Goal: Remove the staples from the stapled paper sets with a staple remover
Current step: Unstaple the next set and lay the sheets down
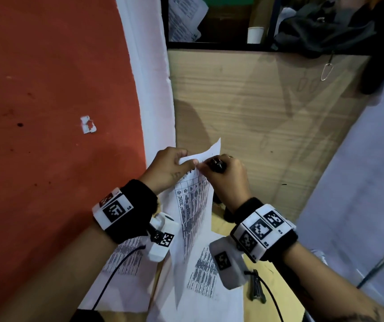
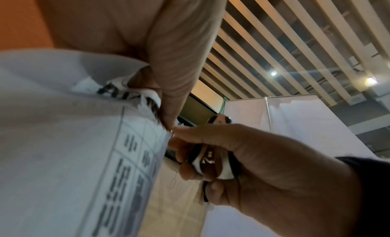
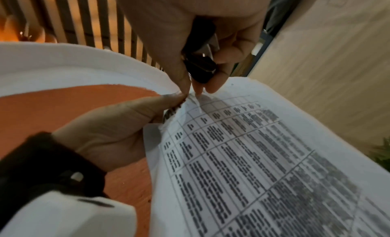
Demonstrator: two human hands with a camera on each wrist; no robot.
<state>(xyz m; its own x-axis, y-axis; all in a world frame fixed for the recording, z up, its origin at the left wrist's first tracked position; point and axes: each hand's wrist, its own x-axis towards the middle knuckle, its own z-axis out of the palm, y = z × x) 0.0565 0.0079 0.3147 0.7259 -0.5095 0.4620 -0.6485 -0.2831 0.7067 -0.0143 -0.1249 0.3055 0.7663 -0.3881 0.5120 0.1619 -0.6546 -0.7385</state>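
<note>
A stapled paper set [image 1: 193, 205] with a printed table hangs in the air, and my left hand [image 1: 186, 159] pinches its top corner. My right hand [image 1: 201, 167] curls round a black staple remover [image 1: 217, 165] in its palm. Its thumb and forefinger tips meet at that same paper corner, right against my left thumb. In the left wrist view the torn corner of the paper [image 2: 147, 105] sits under my left thumb, with the staple remover [image 2: 211, 163] tucked in the right hand. The right wrist view shows the remover [image 3: 200, 68] just above the paper [image 3: 253, 157]. I see no staple clearly.
More printed sheets [image 1: 205, 275] lie on the yellow table [image 1: 277, 282] below my wrists, beside a dark metal tool [image 1: 257, 289]. A wooden panel [image 1: 256, 112] stands ahead, an orange wall [image 1: 47, 89] to the left. On the shelf above are a white cup [image 1: 255, 34] and a black bag [image 1: 325, 31].
</note>
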